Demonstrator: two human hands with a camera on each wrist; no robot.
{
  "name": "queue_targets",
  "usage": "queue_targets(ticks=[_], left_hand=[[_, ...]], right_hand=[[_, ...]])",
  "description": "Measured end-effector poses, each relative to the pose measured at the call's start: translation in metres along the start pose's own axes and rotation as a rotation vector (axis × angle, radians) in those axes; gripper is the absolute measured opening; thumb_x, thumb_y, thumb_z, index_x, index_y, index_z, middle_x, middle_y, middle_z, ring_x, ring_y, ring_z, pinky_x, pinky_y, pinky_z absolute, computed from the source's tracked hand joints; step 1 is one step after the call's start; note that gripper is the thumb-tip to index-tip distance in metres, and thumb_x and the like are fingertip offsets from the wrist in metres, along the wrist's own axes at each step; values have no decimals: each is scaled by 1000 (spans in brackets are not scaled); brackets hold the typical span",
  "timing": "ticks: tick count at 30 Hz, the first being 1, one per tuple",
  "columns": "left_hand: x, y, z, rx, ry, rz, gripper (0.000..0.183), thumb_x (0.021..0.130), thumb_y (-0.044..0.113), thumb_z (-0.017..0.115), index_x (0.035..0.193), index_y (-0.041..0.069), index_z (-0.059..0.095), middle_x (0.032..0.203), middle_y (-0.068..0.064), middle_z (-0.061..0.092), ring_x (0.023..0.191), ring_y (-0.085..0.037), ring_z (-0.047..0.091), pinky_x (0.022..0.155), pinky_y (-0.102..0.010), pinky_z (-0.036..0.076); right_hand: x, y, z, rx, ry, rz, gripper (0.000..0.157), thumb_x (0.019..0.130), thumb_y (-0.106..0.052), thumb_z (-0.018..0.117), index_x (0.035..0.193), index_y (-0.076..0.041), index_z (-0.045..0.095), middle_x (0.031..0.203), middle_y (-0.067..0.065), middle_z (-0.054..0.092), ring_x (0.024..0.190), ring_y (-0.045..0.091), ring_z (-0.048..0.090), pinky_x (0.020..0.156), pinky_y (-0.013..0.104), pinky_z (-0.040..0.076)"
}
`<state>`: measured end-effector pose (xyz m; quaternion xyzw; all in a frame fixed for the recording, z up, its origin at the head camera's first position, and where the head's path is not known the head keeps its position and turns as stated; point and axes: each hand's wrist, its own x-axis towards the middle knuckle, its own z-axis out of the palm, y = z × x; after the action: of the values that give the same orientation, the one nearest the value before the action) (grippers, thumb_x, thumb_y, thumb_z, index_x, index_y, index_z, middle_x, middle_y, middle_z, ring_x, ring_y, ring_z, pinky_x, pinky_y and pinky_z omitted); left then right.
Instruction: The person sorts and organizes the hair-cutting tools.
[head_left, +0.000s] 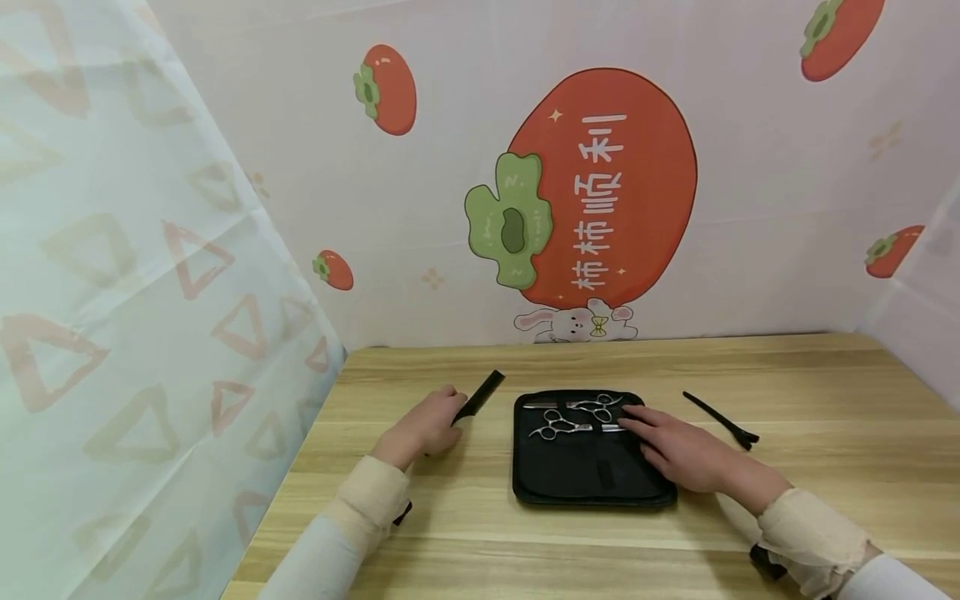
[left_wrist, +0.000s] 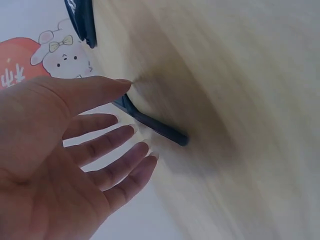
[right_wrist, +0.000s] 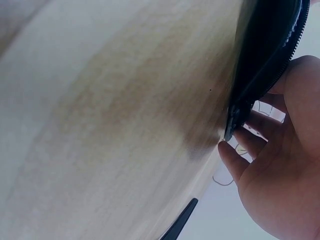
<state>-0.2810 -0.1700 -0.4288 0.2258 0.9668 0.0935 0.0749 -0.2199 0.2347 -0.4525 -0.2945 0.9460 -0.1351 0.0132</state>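
Observation:
A black comb (head_left: 483,392) lies slantwise on the left of the table. My left hand (head_left: 426,429) is beside its handle, thumb and fingers apart with nothing gripped; the left wrist view shows the comb's handle (left_wrist: 160,129) just beyond the fingertips. Right of the comb is a flat black zip case (head_left: 570,462), unfolded, with two pairs of silver scissors (head_left: 553,427) held across its upper part. My right hand (head_left: 686,450) reaches over the case's right edge, fingers extended near the scissors. In the right wrist view its fingers (right_wrist: 234,159) touch the rim of the case (right_wrist: 270,50).
To the right of the case a slim black hair clip (head_left: 720,419) lies on the wooden table (head_left: 465,542). A printed cloth wall (head_left: 450,183) with persimmon drawings stands behind the table's far edge, and another cloth (head_left: 150,292) hangs on the left.

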Motion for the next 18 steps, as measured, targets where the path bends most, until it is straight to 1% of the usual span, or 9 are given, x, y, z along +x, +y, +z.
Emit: queue_targets(ticks=[3,6,10,13,18], left_hand=[[-1,-3,1,21,-1,0,44,96,9,70,136,-4,58,127,-16,58,117,-32,60,98,-44,51],[-1,-5,1,13,1,1,34,96,7,70,126,-5,62,115,-14,60,103,-27,61,91,-42,53],[-1,-6,2,-17,1,-9,12,95,0,67,106,-2,65,97,-9,56,83,-21,53,77,-40,50],[-1,-7,2,-40,3,-29,8,93,-3,65,101,-1,65,93,-9,57,80,-21,52,74,-40,50],[0,-8,2,-60,-2,-60,9,93,-4,64,101,-1,66,95,-10,61,85,-22,55,78,-40,52]], right_hand=[[0,0,1,1,1,0,45,104,-14,57,148,-5,53,157,20,42,140,42,45,104,58,45],[-1,0,1,0,2,0,45,104,-14,57,149,-5,53,157,20,42,141,42,44,104,58,45],[-1,0,2,-1,2,-1,45,104,-14,56,149,-5,53,157,20,41,141,42,44,105,58,45],[-2,0,2,-4,4,1,45,104,-14,56,149,-6,53,157,20,41,141,42,44,105,58,45],[-2,0,1,-9,5,3,45,104,-14,57,149,-5,53,157,20,41,141,42,44,105,58,45]])
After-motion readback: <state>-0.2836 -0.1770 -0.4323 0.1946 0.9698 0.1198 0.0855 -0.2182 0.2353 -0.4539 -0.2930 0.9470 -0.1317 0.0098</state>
